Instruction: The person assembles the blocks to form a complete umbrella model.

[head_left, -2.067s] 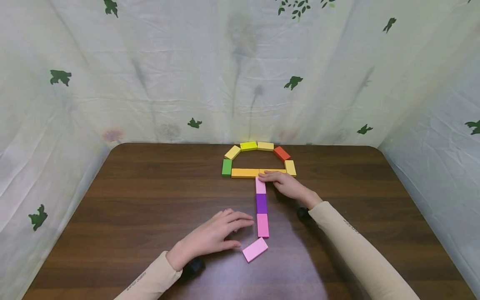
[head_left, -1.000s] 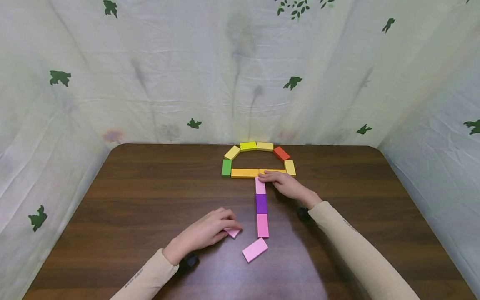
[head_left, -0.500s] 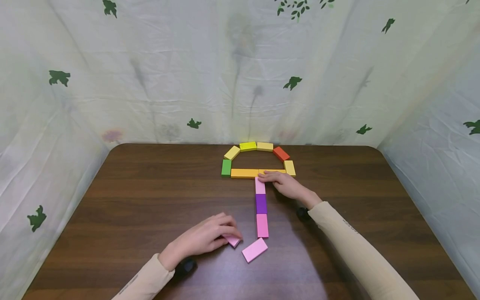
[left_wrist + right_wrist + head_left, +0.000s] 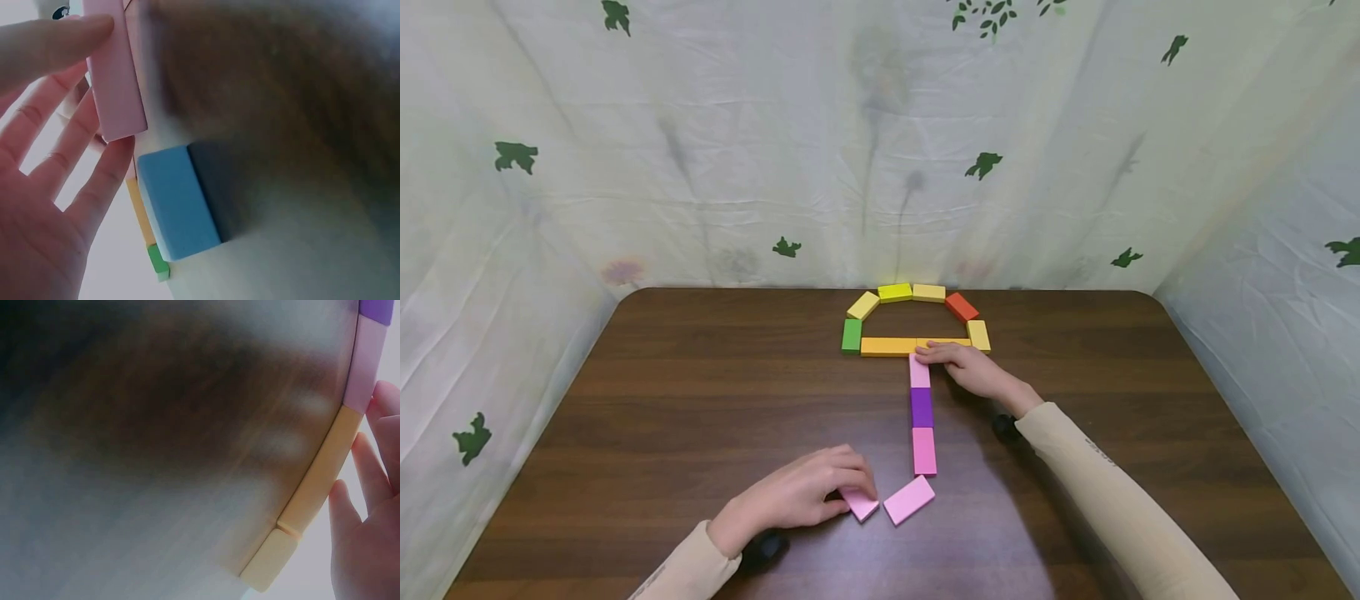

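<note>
My left hand (image 4: 801,489) pinches a light pink block (image 4: 860,503) between thumb and fingers, its near corner close to a second pink block (image 4: 909,500) that lies slanted. In the left wrist view a blue block (image 4: 180,203) lies on the table near my fingertips; the hand hides it from the head view. My right hand (image 4: 973,371) rests with extended fingers where the orange block (image 4: 951,342) meets the top pink block (image 4: 920,372). Below that pink block run a purple block (image 4: 922,407) and a deeper pink block (image 4: 924,451) in a straight line.
At the table's (image 4: 700,375) far side an arch of blocks stands over the orange row: green (image 4: 852,336), several yellow ones (image 4: 895,292) and a red block (image 4: 961,307). A white patterned cloth (image 4: 737,167) hangs behind and along both sides.
My left hand has reached back and pinched a pink block, then brought it nearer the front edge, beside the slanted pink block. My right hand has stayed in place.
</note>
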The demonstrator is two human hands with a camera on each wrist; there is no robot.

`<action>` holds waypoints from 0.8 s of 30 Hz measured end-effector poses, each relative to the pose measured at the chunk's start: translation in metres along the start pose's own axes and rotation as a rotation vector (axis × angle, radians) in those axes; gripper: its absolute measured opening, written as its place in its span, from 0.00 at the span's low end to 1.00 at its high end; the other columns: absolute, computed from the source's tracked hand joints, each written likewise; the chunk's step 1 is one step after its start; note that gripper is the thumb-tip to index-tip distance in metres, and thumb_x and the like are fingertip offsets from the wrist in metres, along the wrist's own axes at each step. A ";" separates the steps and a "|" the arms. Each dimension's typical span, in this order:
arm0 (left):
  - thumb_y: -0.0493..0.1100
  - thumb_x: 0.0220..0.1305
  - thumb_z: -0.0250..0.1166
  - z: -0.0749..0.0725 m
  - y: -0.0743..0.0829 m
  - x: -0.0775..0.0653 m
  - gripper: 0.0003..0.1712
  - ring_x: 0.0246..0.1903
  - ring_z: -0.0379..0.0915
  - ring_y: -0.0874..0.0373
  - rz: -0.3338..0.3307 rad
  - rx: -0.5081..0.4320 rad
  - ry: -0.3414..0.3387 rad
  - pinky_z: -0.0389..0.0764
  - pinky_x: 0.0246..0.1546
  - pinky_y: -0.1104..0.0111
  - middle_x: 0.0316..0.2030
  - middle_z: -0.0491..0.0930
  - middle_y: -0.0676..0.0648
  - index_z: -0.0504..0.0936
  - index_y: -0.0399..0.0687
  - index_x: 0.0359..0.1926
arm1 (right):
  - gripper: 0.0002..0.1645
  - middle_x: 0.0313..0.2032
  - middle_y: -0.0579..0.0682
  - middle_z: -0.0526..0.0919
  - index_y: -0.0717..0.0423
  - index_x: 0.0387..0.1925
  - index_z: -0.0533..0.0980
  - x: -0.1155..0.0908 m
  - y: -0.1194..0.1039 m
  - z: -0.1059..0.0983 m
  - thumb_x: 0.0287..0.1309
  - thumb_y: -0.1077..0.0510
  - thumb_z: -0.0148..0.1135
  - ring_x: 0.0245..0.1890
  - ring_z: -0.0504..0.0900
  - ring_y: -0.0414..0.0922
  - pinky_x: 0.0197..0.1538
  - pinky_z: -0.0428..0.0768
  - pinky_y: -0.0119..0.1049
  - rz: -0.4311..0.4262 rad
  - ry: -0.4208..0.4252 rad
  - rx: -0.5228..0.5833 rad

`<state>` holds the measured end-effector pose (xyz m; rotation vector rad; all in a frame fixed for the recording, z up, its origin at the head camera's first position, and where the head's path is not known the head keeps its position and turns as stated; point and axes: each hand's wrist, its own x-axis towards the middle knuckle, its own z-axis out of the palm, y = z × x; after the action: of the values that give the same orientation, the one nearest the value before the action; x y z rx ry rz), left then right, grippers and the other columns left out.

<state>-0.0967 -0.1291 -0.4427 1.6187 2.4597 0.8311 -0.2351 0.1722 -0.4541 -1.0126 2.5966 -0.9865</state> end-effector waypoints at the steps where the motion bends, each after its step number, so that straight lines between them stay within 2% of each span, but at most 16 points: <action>1: 0.32 0.54 0.67 0.001 0.000 0.000 0.14 0.44 0.69 0.66 0.009 0.006 0.002 0.71 0.48 0.74 0.40 0.78 0.60 0.83 0.53 0.41 | 0.27 0.61 0.51 0.73 0.58 0.59 0.75 0.000 0.000 0.000 0.63 0.74 0.44 0.66 0.63 0.50 0.66 0.61 0.46 0.001 -0.001 0.001; 6: 0.32 0.53 0.68 0.007 0.002 -0.001 0.13 0.41 0.69 0.66 0.035 0.044 0.014 0.69 0.48 0.76 0.39 0.78 0.61 0.82 0.53 0.39 | 0.27 0.62 0.51 0.73 0.58 0.59 0.75 -0.001 -0.003 -0.001 0.63 0.74 0.44 0.66 0.63 0.50 0.66 0.61 0.46 0.002 -0.001 0.008; 17: 0.34 0.53 0.69 0.010 0.001 0.000 0.14 0.43 0.70 0.65 0.023 0.073 0.017 0.70 0.50 0.73 0.40 0.77 0.59 0.81 0.51 0.41 | 0.27 0.62 0.51 0.72 0.58 0.59 0.75 -0.001 -0.002 -0.001 0.63 0.74 0.44 0.67 0.63 0.51 0.66 0.60 0.46 0.009 -0.005 0.014; 24: 0.29 0.51 0.63 0.008 0.006 0.003 0.22 0.54 0.69 0.60 -0.002 0.031 -0.001 0.69 0.56 0.66 0.51 0.76 0.55 0.81 0.49 0.49 | 0.26 0.62 0.52 0.72 0.58 0.59 0.75 -0.001 -0.003 -0.001 0.63 0.74 0.44 0.66 0.63 0.51 0.66 0.60 0.46 0.006 -0.004 0.013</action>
<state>-0.0897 -0.1216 -0.4463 1.6254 2.4858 0.7948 -0.2328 0.1719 -0.4508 -1.0022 2.5850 -0.9981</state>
